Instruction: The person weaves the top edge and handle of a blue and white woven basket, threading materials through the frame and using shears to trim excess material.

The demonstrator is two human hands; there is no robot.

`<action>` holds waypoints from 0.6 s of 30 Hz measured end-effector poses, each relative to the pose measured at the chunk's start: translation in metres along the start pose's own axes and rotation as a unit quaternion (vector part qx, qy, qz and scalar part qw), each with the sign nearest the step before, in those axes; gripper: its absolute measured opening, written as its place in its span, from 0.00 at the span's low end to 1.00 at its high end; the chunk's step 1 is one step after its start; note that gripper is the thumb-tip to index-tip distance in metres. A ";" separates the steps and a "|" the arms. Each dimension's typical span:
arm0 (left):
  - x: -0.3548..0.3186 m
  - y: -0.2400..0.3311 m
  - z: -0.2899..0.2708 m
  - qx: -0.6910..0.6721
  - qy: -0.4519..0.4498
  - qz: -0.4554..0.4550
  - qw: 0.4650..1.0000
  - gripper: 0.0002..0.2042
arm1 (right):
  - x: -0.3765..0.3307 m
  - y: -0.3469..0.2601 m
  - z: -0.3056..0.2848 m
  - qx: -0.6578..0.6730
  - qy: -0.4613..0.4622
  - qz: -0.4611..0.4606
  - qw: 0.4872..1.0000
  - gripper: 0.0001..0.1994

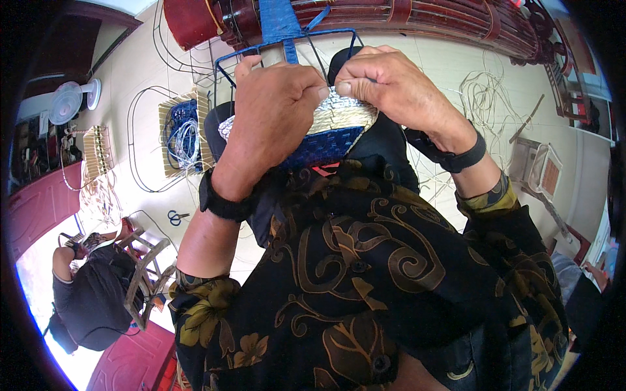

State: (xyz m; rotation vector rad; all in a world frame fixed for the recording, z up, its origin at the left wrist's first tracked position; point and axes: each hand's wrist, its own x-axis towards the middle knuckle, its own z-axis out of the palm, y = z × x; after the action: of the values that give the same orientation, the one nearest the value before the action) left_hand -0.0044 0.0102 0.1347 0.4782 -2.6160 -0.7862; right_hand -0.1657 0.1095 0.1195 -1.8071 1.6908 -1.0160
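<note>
Between my knees sits a partly woven basket on a dark wire frame. Its weave shows a blue band, then a cream band, then a white and silvery band at the working edge. Bare frame wires and a blue-wrapped top rim stand beyond the weave. My left hand is closed at the working edge, thumb and forefinger pinched together. Facing it, my right hand pinches at the same edge, a little to the right. Pale weaving cord shows between the two hands; the part inside the fingers is hidden.
Left on the floor are a cream basket holding blue and white cord, and scissors. Loose pale cord lies right, near a small stool. Dark red furniture spans the far side. Another person sits lower left.
</note>
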 end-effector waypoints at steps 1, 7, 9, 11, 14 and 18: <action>0.000 0.001 0.001 0.003 -0.005 -0.005 1.000 0.06 | -0.001 -0.002 -0.001 0.000 0.000 0.001 1.000 0.11; -0.003 -0.008 0.002 -0.010 -0.003 -0.014 1.000 0.07 | 0.007 -0.007 0.000 0.073 -0.072 0.152 0.983 0.10; -0.001 -0.009 0.001 -0.017 -0.009 -0.019 1.000 0.06 | 0.008 -0.007 -0.001 0.054 -0.087 0.150 0.983 0.11; -0.002 -0.008 0.000 -0.018 0.019 -0.022 0.999 0.05 | 0.007 -0.001 0.003 0.046 -0.063 0.099 0.992 0.11; -0.004 -0.001 -0.006 -0.032 0.064 -0.026 0.997 0.04 | 0.008 0.004 0.005 0.002 -0.032 -0.001 0.999 0.10; -0.004 -0.002 -0.008 -0.192 0.149 -0.053 0.969 0.05 | 0.012 -0.008 0.006 -0.049 0.066 -0.080 0.993 0.08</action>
State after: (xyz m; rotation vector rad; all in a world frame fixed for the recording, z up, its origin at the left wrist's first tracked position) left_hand 0.0031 0.0064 0.1389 0.5729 -2.1120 -1.1291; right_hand -0.1561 0.0979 0.1238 -2.0054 1.7222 -1.1593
